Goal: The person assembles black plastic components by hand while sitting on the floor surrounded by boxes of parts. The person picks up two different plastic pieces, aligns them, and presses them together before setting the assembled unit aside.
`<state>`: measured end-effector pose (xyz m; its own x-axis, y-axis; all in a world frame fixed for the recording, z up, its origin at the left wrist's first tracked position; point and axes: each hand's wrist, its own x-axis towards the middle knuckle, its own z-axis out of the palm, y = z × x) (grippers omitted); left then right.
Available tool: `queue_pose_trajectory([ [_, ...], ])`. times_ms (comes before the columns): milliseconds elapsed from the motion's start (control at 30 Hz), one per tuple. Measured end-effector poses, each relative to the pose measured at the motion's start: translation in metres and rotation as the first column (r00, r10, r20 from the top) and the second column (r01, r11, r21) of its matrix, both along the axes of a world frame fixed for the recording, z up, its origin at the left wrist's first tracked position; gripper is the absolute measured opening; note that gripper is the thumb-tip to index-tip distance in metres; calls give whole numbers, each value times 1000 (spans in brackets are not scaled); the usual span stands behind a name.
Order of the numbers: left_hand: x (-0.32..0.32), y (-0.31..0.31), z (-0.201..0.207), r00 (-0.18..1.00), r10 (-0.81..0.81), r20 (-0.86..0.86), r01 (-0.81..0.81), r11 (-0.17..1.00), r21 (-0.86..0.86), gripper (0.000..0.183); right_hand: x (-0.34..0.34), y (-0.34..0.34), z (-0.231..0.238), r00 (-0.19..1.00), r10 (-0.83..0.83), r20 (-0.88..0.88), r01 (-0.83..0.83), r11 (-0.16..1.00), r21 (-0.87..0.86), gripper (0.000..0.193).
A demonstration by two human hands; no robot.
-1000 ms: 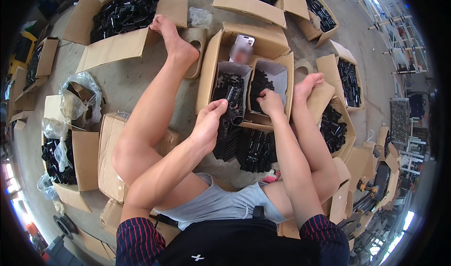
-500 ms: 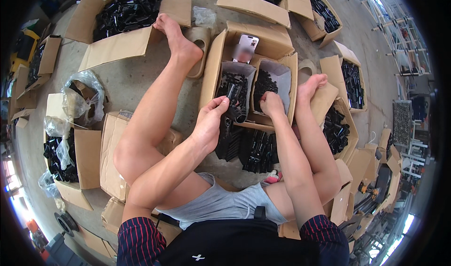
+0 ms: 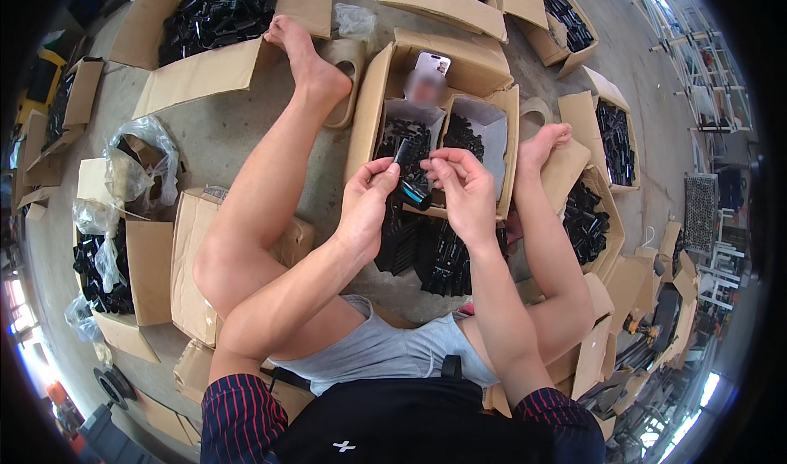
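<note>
— What are my hands on right now?

— My left hand point(image 3: 366, 206) pinches a small black plastic part point(image 3: 402, 152) between thumb and fingertips, narrow and flat-looking, its upper end free. My right hand point(image 3: 463, 192) sits just beside it, fingers curled in close toward the same part; I cannot tell whether they actually grip it. Below the two hands a second black piece point(image 3: 415, 195), glossy and rounded, shows between them.

— Where is that, relative to the boxes?

— Over the open cardboard box point(image 3: 370, 103) between my bare legs. Inside it stand two pale inner cartons point(image 3: 497, 133), both holding more black parts. A phone point(image 3: 431, 64) leans against the back wall of the box, its screen blurred.

— And underneath?

— A heap of matte black parts point(image 3: 430, 251) lies on the floor near my knees. The floor point(image 3: 234, 132) is rough grey concrete.

— The room?

— Brown corrugated boxes ring me on all sides, most filled with the same dark parts. On my left, crinkled clear plastic bags point(image 3: 139, 165) sit in and beside boxes. A beige sandal point(image 3: 345, 66) lies by my left foot. Metal racks point(image 3: 697, 70) stand far right.
</note>
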<state>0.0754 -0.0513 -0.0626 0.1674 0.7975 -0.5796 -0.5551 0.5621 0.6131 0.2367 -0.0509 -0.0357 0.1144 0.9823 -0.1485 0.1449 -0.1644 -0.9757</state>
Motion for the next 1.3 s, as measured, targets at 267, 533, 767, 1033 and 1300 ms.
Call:
queue_pose_trajectory([
  [267, -3, -1, 12, 996, 45, -76, -40, 997, 58, 31, -23, -9, 9, 977, -53, 209, 32, 994, 101, 18],
  [533, 3, 0, 8, 990, 60, -127, -44, 992, 121, 32, -24, -11, 6, 968, -125, 218, 120, 992, 37, 19],
  [767, -1, -3, 11, 983, 107, -146, -82, 983, 163, 32, -38, -11, 9, 951, -127, 282, 112, 991, 69, 20],
  [1033, 2, -3, 11, 981, 115, -154, -86, 980, 180, 30, -41, -11, 4, 935, -154, 319, 135, 987, 82, 19],
  [1300, 0, -3, 14, 977, 122, -174, -88, 978, 190, 29, -50, -12, 8, 863, -197, 465, 102, 970, 220, 17],
])
